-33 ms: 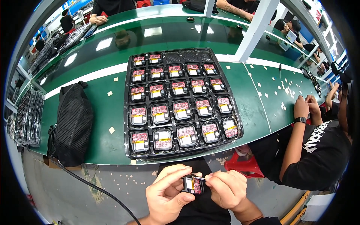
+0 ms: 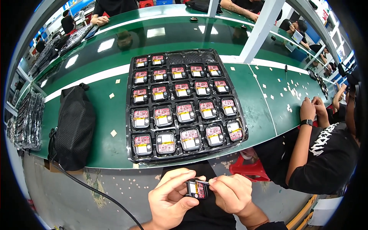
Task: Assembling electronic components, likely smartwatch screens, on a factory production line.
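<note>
Between the thumb and fingers of my left hand (image 2: pixel 168 197) is a small black device case (image 2: pixel 196 189), its inside facing up. A red circuit board, a yellow strip and a white block show in it. In a pinch, my right hand (image 2: pixel 231 193) holds a thin metal tool (image 2: pixel 202 182). The tool's tip lies over the upper edge of the case; whether it touches the parts cannot be made out. Both hands are above my lap, in front of the table edge. Beyond them a black plastic tray (image 2: pixel 245 132) carries rows of similar open cases.
A black mesh bag (image 2: pixel 76 126) stands left of the tray, with a black cable (image 2: pixel 101 195) running down from it. Small pale squares (image 2: pixel 293 92) are scattered on the green table (image 2: pixel 107 149). At right sits a co-worker (image 2: pixel 322 153); a red stool (image 2: pixel 249 168) is nearby. A pale post (image 2: pixel 264 30) rises behind.
</note>
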`<control>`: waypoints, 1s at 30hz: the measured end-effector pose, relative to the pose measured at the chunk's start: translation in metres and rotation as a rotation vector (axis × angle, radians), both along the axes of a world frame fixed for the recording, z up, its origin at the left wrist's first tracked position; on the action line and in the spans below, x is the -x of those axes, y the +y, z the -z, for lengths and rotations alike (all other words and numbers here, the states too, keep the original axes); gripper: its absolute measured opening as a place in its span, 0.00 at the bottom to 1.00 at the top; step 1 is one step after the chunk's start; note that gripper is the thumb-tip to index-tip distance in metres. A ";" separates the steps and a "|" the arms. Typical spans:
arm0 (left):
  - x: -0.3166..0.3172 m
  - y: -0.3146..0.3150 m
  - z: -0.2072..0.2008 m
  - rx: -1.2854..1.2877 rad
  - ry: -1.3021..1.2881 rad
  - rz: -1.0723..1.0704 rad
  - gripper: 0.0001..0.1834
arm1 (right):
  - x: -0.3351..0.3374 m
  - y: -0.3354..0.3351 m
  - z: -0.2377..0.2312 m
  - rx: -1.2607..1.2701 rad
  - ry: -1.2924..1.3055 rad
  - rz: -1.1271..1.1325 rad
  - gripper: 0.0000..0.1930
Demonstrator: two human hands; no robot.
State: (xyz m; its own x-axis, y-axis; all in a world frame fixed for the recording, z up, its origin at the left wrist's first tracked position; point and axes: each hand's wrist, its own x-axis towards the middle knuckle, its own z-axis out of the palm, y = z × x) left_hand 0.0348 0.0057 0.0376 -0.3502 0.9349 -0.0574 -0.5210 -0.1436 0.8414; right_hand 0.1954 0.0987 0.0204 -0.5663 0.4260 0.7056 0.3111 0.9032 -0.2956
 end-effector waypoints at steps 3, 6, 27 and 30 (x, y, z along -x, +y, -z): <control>0.002 0.000 0.001 0.023 0.000 0.004 0.36 | -0.001 0.002 0.001 0.018 -0.032 -0.012 0.10; 0.004 -0.001 -0.002 0.028 -0.007 0.018 0.34 | -0.002 0.003 -0.005 0.144 -0.032 -0.057 0.11; 0.117 0.211 -0.064 -0.096 1.189 -0.112 0.11 | -0.026 0.123 0.037 0.735 0.544 0.377 0.08; 0.127 0.242 -0.054 -0.008 1.610 -0.154 0.12 | -0.026 0.122 0.035 0.671 0.501 0.381 0.08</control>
State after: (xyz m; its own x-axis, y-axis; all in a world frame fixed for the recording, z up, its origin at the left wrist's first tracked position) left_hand -0.0923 0.2473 0.0912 -0.1250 0.8856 0.4473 0.8743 -0.1148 0.4715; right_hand 0.2217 0.2211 -0.0143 0.0020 0.9297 0.3682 0.2467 0.3564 -0.9012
